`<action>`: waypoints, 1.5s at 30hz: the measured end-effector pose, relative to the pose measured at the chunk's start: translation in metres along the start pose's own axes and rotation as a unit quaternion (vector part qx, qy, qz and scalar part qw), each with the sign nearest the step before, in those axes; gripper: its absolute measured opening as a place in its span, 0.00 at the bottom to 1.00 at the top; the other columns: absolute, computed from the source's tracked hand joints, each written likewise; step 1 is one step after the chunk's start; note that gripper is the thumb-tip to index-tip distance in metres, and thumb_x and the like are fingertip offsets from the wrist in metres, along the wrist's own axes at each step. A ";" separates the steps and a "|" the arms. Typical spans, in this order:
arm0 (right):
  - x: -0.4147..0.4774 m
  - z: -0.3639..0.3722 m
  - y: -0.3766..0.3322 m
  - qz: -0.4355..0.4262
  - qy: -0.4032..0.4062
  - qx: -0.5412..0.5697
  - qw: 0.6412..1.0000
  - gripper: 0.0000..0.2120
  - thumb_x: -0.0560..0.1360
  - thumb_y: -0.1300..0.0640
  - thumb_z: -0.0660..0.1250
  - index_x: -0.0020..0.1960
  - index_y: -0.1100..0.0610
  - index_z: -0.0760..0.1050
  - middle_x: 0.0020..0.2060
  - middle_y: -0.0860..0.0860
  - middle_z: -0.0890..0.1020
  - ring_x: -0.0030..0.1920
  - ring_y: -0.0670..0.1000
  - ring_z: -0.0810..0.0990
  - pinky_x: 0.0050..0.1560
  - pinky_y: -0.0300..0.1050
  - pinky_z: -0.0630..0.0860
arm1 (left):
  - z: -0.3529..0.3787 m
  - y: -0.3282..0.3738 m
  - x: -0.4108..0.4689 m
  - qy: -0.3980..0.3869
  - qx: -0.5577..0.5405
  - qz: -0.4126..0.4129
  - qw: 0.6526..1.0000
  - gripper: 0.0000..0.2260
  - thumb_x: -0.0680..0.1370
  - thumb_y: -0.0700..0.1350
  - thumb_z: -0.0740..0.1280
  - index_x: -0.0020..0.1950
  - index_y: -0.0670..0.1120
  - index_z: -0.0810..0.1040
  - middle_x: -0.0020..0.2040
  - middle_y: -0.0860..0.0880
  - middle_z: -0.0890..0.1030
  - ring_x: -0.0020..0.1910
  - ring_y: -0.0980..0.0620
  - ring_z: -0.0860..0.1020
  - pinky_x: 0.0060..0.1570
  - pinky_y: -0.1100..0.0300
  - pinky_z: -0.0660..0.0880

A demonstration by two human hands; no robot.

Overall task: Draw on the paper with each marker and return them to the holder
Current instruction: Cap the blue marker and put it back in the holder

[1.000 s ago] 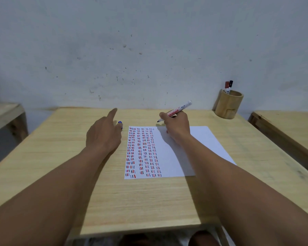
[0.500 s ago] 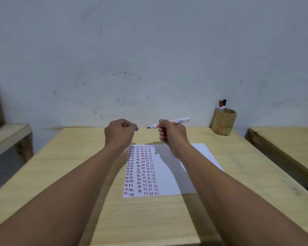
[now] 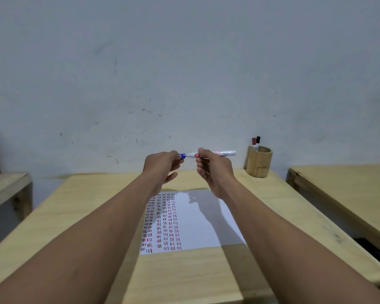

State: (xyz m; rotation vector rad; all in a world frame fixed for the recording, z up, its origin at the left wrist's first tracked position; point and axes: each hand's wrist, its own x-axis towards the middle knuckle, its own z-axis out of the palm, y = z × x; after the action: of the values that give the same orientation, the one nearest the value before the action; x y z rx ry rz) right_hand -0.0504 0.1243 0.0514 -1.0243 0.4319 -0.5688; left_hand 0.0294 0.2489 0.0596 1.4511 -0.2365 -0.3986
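Observation:
Both hands are raised above the far half of the wooden table [image 3: 75, 216]. My right hand [image 3: 213, 170] grips a white marker [image 3: 225, 153] that lies level. My left hand [image 3: 162, 167] pinches a blue cap [image 3: 182, 155] that sits on the marker's left end. Below the hands lies a white paper [image 3: 198, 224] with columns of short red, blue and black strokes on its left part. A bamboo holder [image 3: 259, 162] stands at the table's far right corner, with a red-capped marker [image 3: 253, 141] and a black-capped marker [image 3: 258, 140] sticking out.
A pale wall rises right behind the table. Another wooden table [image 3: 347, 189] stands close on the right, with a narrow gap between. A wooden bench [image 3: 4, 187] is at the left edge.
Both hands rose from the paper and came together. The blue cap in the left hand met the marker's tip, which was bare before. The view tilted up.

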 end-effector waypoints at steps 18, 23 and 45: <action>-0.011 0.001 -0.015 0.021 0.042 0.034 0.998 0.15 0.76 0.63 0.75 0.59 0.67 0.76 0.39 0.56 0.83 0.33 0.47 0.83 0.37 0.39 0.85 | 0.017 0.009 -0.015 -0.014 0.008 0.042 0.999 0.06 0.75 0.39 0.71 0.50 0.40 0.85 0.49 0.42 0.87 0.46 0.51 0.82 0.49 0.54 0.82; -0.015 -0.002 -0.017 -0.045 0.058 -0.086 0.994 0.35 0.79 0.63 0.69 0.80 0.57 0.55 0.40 0.58 0.82 0.34 0.52 0.80 0.52 0.49 0.85 | 0.024 0.010 -0.021 0.009 0.051 0.094 0.994 0.03 0.74 0.41 0.72 0.45 0.44 0.86 0.48 0.43 0.87 0.48 0.48 0.83 0.55 0.48 0.82; 0.073 -0.137 -0.116 -0.208 0.150 -0.520 0.815 0.11 0.81 0.52 0.65 0.45 0.58 0.81 0.41 0.51 0.85 0.44 0.55 0.82 0.43 0.48 0.76 | 0.177 -0.016 0.048 -0.044 0.189 0.148 0.970 0.11 0.75 0.49 0.68 0.56 0.50 0.81 0.50 0.50 0.84 0.50 0.49 0.81 0.49 0.55 0.79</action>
State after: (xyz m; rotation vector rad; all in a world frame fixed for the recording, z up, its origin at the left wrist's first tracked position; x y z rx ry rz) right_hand -0.1013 -0.0596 0.0864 -2.1350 0.8529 -0.9247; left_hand 0.0011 0.0668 0.0596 1.7393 -0.6192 -0.1782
